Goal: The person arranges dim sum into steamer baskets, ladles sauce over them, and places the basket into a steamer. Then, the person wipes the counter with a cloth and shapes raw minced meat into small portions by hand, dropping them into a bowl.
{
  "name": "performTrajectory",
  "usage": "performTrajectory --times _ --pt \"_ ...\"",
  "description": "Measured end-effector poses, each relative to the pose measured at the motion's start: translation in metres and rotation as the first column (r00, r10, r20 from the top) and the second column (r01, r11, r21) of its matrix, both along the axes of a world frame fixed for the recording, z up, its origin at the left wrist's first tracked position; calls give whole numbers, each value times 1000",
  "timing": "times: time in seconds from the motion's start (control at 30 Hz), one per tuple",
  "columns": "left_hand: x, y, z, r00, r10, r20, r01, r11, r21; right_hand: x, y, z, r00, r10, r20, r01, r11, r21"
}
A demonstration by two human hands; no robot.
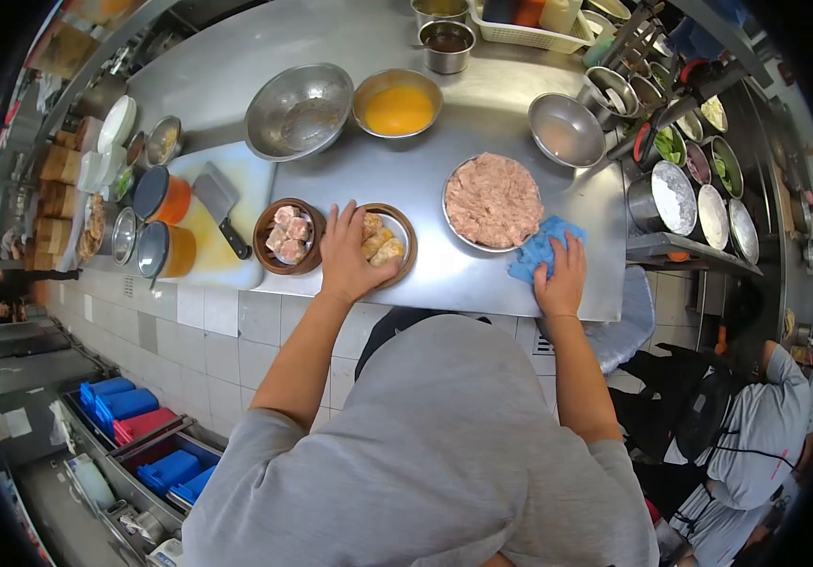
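My left hand [344, 255] is around the left side of a small round steamer basket [411, 248], its thumb at the near rim and its fingers toward the far rim. Several yellowish dumplings [386, 253] lie in that basket, partly hidden by my hand. Just to its left stands a second steamer basket [262, 248] with several pale pink pieces of meat [286, 232]. My right hand [562, 282] is closed over a crumpled blue cloth [541, 248] on the steel table. Beside the cloth is a round bowl heaped with minced meat [492, 200].
A cleaver [220, 206] rests on the cutting board [244, 175] at left, near lidded orange tubs [163, 196]. Behind are an empty steel bowl [300, 111], a bowl of yellow liquid [398, 109] and a smaller bowl [567, 129]. Ingredient pots [676, 198] line the right; a person [756, 425] is lower right.
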State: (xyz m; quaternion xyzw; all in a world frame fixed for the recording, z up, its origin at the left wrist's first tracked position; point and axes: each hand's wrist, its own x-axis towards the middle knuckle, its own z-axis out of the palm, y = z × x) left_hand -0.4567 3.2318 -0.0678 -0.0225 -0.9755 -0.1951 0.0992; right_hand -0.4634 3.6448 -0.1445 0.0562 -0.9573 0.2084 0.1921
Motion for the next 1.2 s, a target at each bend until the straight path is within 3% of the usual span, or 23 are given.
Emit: performTrajectory --times 0.03,0.2,0.3,0.37,0.57,0.7,0.77,0.87,0.9,0.97,1.0,1.07,1.1,1.13,1.2 --pt "-2 -4 -8 999 -33 -26 36 991 127 -1 0 0 1000 -4 -4 4 1000 6" --pt "-1 -3 -9 999 -37 -22 40 992 117 0 -13 2 995 -74 -67 77 996 43" --pt "-4 -2 -5 998 -55 11 53 992 115 12 -42 8 989 -145 -18 145 989 32" --pt "-14 2 0 997 -75 6 74 991 109 21 -59 20 999 41 -17 -41 999 5" --pt "-59 32 6 937 -348 4 343 927 154 22 -42 24 999 32 25 -33 999 26" --pt "-84 47 3 888 -460 11 454 879 143 40 -29 7 985 -170 -12 170 983 72" --pt "-103 51 10 841 -531 102 513 844 157 41 -27 0 942 -324 -82 329 943 54" --pt "-139 61 30 548 -796 258 743 604 288 41 -26 -1 946 -316 -69 319 947 40" --pt "-152 64 27 524 -810 263 759 584 287 41 -28 2 937 -344 -67 347 937 36" --pt "-180 74 17 352 -892 283 533 439 723 41 -30 6 939 -344 -4 344 939 26" --pt "-201 78 24 454 -857 244 688 511 515 40 -29 8 930 -369 1 368 929 28" --pt "-261 86 37 748 -659 74 608 726 323 40 -29 9 938 -347 0 347 938 10" --pt "-284 89 70 899 -433 -67 438 885 161 40 -31 10 929 -369 10 369 929 9" --pt "-326 85 63 882 -323 -342 399 899 179 40 -31 11 931 -366 14 366 931 8" --pt "-407 66 52 873 -94 -478 40 992 -121 40 -33 13 931 -365 12 365 931 -4"
